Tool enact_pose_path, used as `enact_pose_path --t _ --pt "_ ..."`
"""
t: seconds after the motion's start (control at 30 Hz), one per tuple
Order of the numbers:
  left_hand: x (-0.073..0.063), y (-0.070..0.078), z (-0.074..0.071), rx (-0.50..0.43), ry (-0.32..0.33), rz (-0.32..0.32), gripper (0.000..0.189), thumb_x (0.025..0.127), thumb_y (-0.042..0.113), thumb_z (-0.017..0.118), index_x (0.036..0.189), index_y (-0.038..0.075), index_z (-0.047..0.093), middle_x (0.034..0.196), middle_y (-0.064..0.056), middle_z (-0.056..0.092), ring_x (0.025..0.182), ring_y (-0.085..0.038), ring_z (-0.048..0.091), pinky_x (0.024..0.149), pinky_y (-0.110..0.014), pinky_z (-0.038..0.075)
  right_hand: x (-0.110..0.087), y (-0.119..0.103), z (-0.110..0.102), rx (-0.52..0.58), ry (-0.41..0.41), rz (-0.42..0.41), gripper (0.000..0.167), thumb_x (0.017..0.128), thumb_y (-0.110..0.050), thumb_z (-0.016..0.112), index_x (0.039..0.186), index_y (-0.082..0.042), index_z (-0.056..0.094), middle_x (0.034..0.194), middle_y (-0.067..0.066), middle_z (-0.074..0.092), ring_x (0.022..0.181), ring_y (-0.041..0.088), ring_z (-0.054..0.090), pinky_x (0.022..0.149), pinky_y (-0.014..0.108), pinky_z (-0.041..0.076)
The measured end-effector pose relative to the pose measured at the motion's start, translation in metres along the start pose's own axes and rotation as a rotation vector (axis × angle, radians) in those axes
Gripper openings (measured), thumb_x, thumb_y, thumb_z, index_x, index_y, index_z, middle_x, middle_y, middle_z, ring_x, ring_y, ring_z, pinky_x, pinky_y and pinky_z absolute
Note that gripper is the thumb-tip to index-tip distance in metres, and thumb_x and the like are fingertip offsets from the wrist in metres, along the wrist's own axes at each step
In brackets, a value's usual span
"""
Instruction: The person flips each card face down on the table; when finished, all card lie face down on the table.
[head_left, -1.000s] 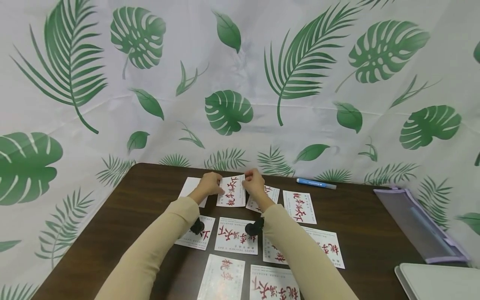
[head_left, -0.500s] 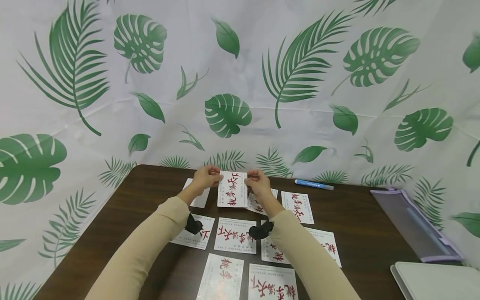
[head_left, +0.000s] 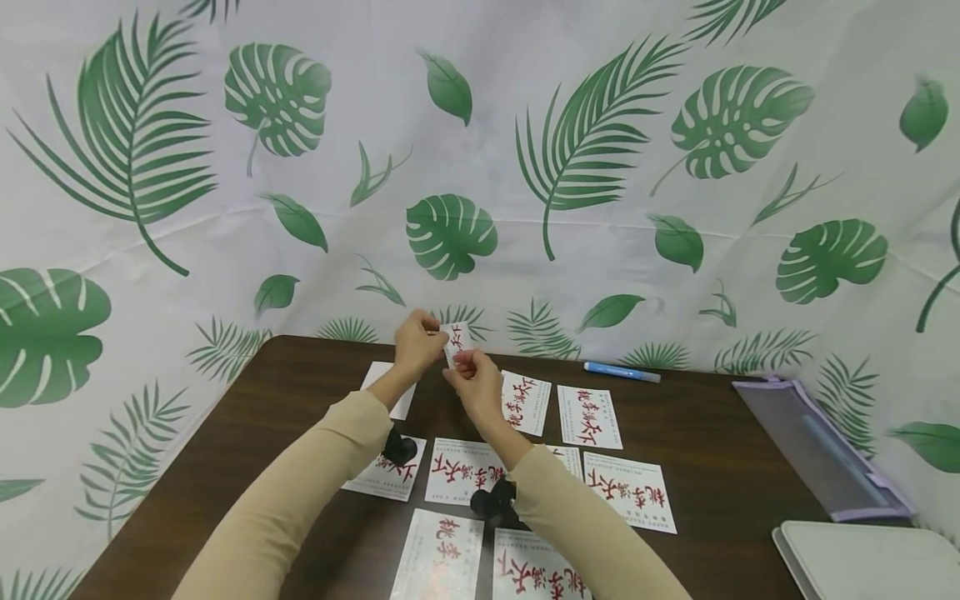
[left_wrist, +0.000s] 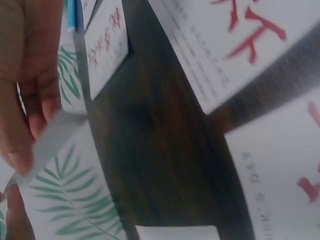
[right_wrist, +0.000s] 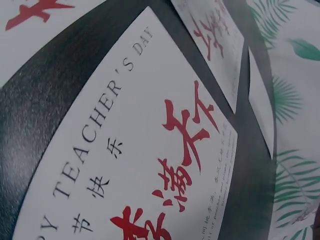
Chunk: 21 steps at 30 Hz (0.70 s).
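Note:
In the head view, a white card [head_left: 457,340] with red brush characters is held up above the far edge of the table, turned so that only a narrow part of its face shows. My left hand [head_left: 417,342] pinches its left side. At the lower right corner, my right hand [head_left: 480,390] pinches it between thumb and fingers. The left wrist view catches the same card [left_wrist: 56,134] nearly edge-on, with fingers on it. Below my right forearm, a "Teacher's Day" card [right_wrist: 135,125] lies flat in the right wrist view; no holding fingers show there.
Several similar cards lie in rows on the dark wooden table [head_left: 247,450], one a blank-faced card [head_left: 401,404]. A blue marker [head_left: 622,372] lies along the far edge. To the right are a purple-edged mesh pouch [head_left: 825,450] and a white flat case [head_left: 870,554]. A leaf-print cloth [head_left: 570,275] hangs behind.
The held card has risen from the table and turned from facing me to a narrow angle. My right hand has shifted left and down to its lower corner, uncovering the card behind.

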<state>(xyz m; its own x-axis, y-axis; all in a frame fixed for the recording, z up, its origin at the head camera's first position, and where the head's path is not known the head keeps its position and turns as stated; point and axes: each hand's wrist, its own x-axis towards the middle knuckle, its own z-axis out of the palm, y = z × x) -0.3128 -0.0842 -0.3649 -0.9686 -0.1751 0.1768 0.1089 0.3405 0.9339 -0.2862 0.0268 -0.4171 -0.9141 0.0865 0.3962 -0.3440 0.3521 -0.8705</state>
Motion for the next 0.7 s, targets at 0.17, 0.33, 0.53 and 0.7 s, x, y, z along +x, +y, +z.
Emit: enact_pose_path --t 0.17,0.33,0.53,0.7 --pt "-0.005 0.011 0.003 -0.016 -0.032 0.063 0.021 0.083 0.004 0.06 0.102 -0.003 0.055 0.104 -0.021 0.064 0.083 -0.029 0.067 0.063 -0.026 0.055 0.001 0.0 -0.005 -0.109 0.128 -0.171 0.009 0.079 0.005 0.069 0.087 0.001 0.066 0.08 0.013 0.064 0.07 0.022 0.061 0.063 0.027 0.052" --pt "-0.005 0.007 -0.002 -0.002 -0.01 0.077 0.033 0.084 0.009 0.067 0.113 -0.004 0.056 0.114 -0.022 0.062 0.1 -0.033 0.063 0.08 -0.036 0.054 0.007 0.002 -0.014 -0.108 0.189 -0.108 0.009 0.079 0.005 0.068 0.087 0.001 0.067 0.079 0.012 0.066 0.07 0.022 0.061 0.062 0.024 0.049" --pt "-0.009 -0.023 -0.012 0.095 -0.057 -0.073 0.045 0.083 0.007 0.069 0.124 -0.001 0.054 0.121 -0.02 0.059 0.111 -0.033 0.057 0.091 -0.038 0.049 0.007 0.003 -0.019 -0.006 0.181 0.122 0.009 0.078 0.004 0.067 0.087 0.002 0.067 0.077 0.011 0.065 0.066 0.011 0.056 0.058 0.014 0.042" --pt "-0.019 -0.041 -0.015 0.156 -0.137 -0.118 0.041 0.081 0.005 0.07 0.121 0.0 0.06 0.109 -0.018 0.066 0.106 -0.032 0.057 0.078 -0.033 0.054 0.002 0.007 -0.021 0.07 0.146 0.237 0.014 0.076 0.006 0.066 0.09 0.005 0.064 0.07 0.007 0.06 0.059 0.006 0.049 0.053 0.014 0.041"
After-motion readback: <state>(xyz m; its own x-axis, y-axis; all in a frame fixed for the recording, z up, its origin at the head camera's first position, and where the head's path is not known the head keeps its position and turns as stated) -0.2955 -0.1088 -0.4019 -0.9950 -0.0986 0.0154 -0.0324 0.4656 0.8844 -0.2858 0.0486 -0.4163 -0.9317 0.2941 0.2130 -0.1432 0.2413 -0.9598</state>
